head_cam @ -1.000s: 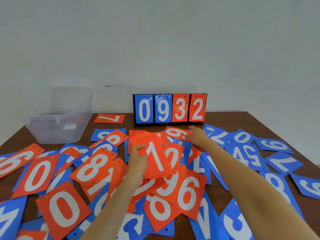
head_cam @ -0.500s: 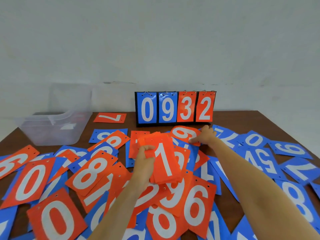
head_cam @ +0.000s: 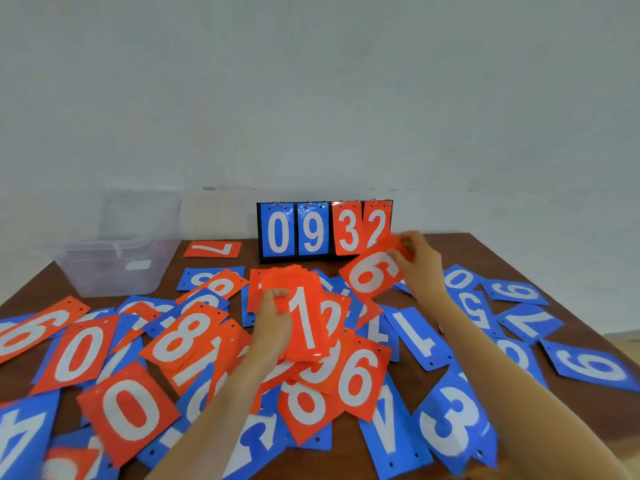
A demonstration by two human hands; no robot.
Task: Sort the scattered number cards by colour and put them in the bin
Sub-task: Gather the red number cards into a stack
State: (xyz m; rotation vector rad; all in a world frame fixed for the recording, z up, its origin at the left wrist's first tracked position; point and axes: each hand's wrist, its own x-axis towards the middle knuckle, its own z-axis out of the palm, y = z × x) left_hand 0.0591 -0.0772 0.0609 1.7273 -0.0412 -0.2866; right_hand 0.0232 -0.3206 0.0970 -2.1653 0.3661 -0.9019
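Over table centre, left hand (head_cam: 273, 320): thumb and fingers are clamped on the left edge of the orange stack, with the thumb lying across the top card.
Orange stack (head_cam: 306, 323): several orange cards held together, a white 1 on top; the stack is tilted and raised above the loose cards, just right of the left hand.
Right hand (head_cam: 420, 266): fingers are curled and pinch the far right corner of the orange 6 card, in front of the scoreboard's right end.
Orange 6 card (head_cam: 372, 271): lifted off the pile and slanted, hanging down and left from the right hand; it lies between that hand and the orange stack, near the stack, though I cannot tell whether they touch.
Bin (head_cam: 114, 268): clear plastic, at the far left corner of the table, well apart from both hands; its contents cannot be made out.
Scoreboard (head_cam: 325, 232): upright at the far edge, showing blue 0 and 9, orange 3 and 2.
Orange 7 card (head_cam: 212, 250): flat, alone, between bin and scoreboard.
Loose cards, left and near: orange 0 card (head_cam: 130, 410) and orange 8 card (head_cam: 183, 336) overlap blue ones.
Loose cards, right: mostly blue, among them the blue 3 card (head_cam: 453, 420) beside the right forearm.
Table (head_cam: 519, 251): dark brown wood, bare at its far right corner.
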